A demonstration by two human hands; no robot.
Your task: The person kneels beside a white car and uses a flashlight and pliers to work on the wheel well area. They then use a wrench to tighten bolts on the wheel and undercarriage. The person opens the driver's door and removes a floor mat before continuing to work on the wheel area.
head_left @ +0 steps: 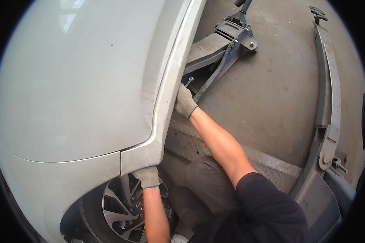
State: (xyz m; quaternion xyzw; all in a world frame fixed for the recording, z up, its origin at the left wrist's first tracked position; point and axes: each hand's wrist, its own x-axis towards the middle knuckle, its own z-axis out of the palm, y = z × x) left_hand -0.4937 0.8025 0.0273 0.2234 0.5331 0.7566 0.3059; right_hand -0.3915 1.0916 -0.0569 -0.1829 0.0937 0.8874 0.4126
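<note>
Both my hands wear light knitted gloves with blue cuffs and reach to the lower edge of a silver-white car [81, 93]. My right hand [185, 102] is closed beside the sill [168, 95], and the end of a slim metal wrench [190, 81] sticks out above it. Part of that hand is hidden by the sill. At the sill's near end, just above the alloy wheel [127, 208], my left hand [147, 177] reaches under the body. Its fingers are out of sight, so whether they grip anything does not show.
A blue and grey floor jack [231, 32] extends under the car beyond my right hand. Along the right runs a long grey lift arm [327, 81]. A metal tread plate [271, 163] lies across the floor behind my bent knee [209, 178].
</note>
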